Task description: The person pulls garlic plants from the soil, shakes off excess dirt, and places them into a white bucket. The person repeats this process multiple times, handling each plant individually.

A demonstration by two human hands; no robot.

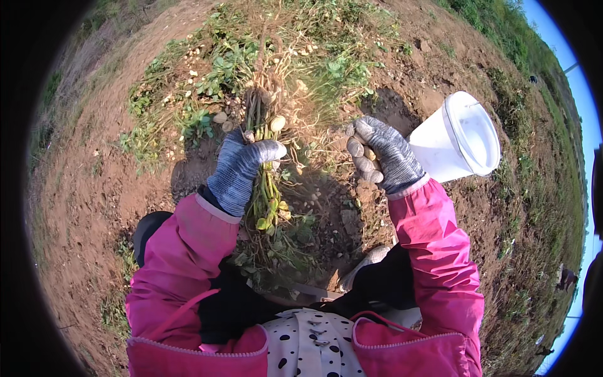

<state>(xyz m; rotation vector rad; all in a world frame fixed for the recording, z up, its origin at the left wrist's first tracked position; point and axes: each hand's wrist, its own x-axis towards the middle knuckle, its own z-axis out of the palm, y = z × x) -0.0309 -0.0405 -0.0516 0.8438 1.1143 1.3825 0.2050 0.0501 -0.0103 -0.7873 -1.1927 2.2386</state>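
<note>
My left hand [247, 165], in a grey knitted glove, grips a bunch of peanut plants [266, 193] by the stems. The roots with several peanut pods [277, 123] point away from me, and the leafy ends hang towards my lap. My right hand [379, 153], gloved alike, is curled to the right of the roots, with one or more peanut pods [370, 153] showing between the fingers. A white plastic bucket [435, 141] stands tilted just beyond my right hand. How many pods my right hand holds is hidden.
A heap of pulled peanut plants [231, 66] with pods lies on the brown soil [108, 174] ahead. More pods and leaves lie on the ground between my legs. Grass and weeds [541, 179] run along the right side. Small dark figures, too small to make out, are at the far right.
</note>
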